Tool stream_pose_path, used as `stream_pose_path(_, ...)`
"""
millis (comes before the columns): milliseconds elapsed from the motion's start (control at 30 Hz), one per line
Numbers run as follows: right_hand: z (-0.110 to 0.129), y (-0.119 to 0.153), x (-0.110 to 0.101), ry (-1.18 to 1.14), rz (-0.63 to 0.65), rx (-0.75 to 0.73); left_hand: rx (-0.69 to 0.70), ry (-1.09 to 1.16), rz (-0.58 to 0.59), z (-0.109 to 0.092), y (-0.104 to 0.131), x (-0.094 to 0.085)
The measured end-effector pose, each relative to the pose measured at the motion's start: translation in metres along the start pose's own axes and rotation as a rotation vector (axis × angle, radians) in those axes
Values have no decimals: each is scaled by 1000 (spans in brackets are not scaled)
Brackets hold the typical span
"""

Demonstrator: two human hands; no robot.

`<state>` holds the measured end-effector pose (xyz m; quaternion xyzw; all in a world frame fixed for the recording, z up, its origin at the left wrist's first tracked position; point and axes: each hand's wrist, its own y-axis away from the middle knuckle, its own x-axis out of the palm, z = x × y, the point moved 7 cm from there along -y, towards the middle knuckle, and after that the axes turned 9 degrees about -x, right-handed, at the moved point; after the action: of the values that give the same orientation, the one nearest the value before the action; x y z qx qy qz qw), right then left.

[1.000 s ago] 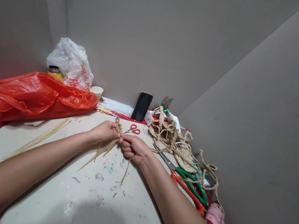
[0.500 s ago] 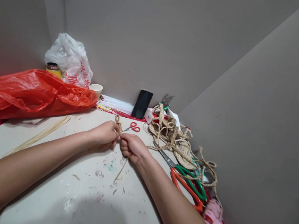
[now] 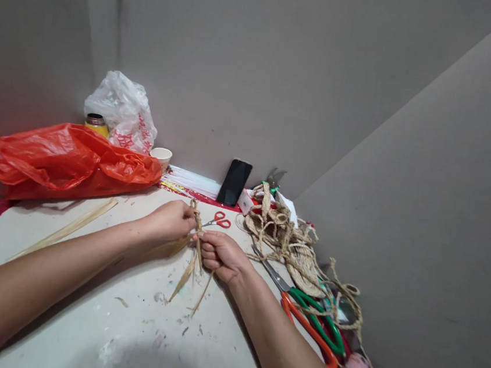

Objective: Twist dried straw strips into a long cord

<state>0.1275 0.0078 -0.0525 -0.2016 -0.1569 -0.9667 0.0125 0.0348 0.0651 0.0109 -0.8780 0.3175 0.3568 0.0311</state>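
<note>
Near the middle of the table, a short braided straw cord (image 3: 196,213) rises between my hands, with loose flat strands (image 3: 184,280) hanging below it. My right hand (image 3: 219,254) pinches the cord's lower part between thumb and forefinger, its other fingers curled. Just left of the cord, my left hand (image 3: 170,220) is closed, and a strand runs down from under its fingers. Small scissors with red handles (image 3: 223,220) lie right behind my right hand.
A red plastic bag (image 3: 72,160), a clear bag (image 3: 124,110) and a paper cup (image 3: 161,154) stand back left. A phone (image 3: 234,183) leans on the wall. Tangled braided cord (image 3: 284,229) and large scissors (image 3: 313,317) lie right. Straw strips (image 3: 75,221) lie left.
The view has shifted, so the things sit lower in the picture. My hands have moved slightly apart, and more loose strands now show hanging below the cord.
</note>
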Motion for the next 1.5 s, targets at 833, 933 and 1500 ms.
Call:
stream_pose_path(833,27,4,-6,890,87,-221,-49,319,229,23,-14,40)
stream_pose_path(933,30,4,-4,986,87,-293,-95,343,206,24,-13,39)
stream_pose_path(1500,40,16,-2,1414,2,-410,-259,460,220,29,-7,47)
